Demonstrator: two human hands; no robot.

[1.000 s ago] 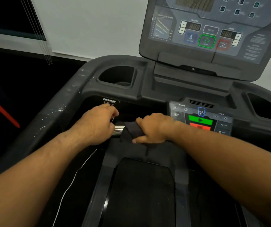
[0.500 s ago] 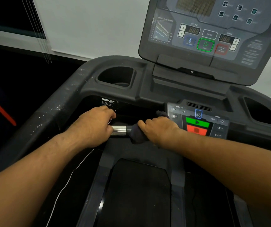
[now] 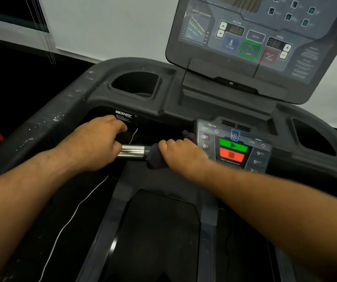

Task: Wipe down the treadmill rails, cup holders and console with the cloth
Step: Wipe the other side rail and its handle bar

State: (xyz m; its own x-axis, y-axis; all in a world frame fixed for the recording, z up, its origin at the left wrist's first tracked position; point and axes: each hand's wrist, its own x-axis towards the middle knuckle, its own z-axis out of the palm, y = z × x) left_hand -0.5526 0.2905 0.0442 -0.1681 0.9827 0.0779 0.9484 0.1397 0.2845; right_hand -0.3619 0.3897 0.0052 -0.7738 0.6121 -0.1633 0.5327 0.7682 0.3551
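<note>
The cloth [image 3: 155,158], dark and bunched, is wrapped round the front handlebar [image 3: 132,153], just right of the bar's chrome section. My right hand [image 3: 180,155] has its grip closed over cloth and bar together, fingers curled across the top. My left hand [image 3: 94,145] has its grip closed round the bar at the chrome section's left end, as a brace. For a good stroke, I judge, I should hold the cloth fully round the bar and twist while sliding, so the underside is wiped too. I should also stop short of the lower keypad [image 3: 234,147], just beside my knuckles, lest a button be pressed. A thin white cord [image 3: 71,216] hangs near the left hand and could snag. The left rail [image 3: 41,127] carries white specks. It, the cup holders [image 3: 156,88] and the console [image 3: 255,37] look not yet wiped.
</note>
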